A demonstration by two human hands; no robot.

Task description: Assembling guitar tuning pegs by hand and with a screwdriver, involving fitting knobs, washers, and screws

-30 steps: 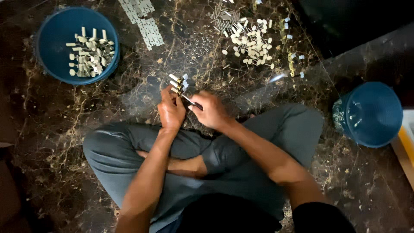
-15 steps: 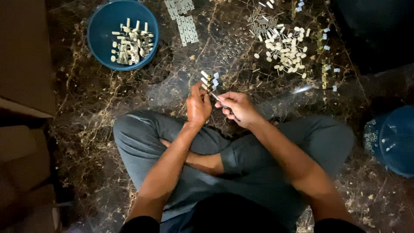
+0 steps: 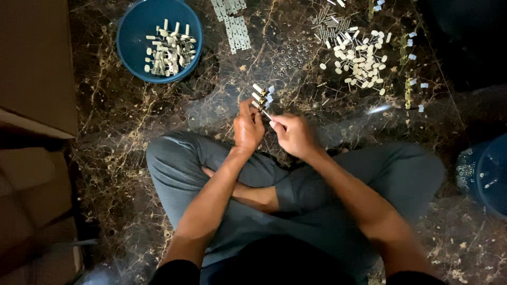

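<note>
Pinching a small cream-and-brass assembly (image 3: 261, 97) above the lap, left hand (image 3: 247, 129) fingers clamped on it, right hand (image 3: 293, 134) fingertips closed on a thin tool (blurred), blue bowl (image 3: 132, 42) well apart.

A blue bowl (image 3: 132, 45) of white pegs sits beside cardboard boxes (image 3: 37, 68).

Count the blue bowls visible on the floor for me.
2. One blue bowl sits upper left, holding small cream parts. A second blue bowl is at the right edge, partly cut off by the frame. Others could lie outside the view.
</note>
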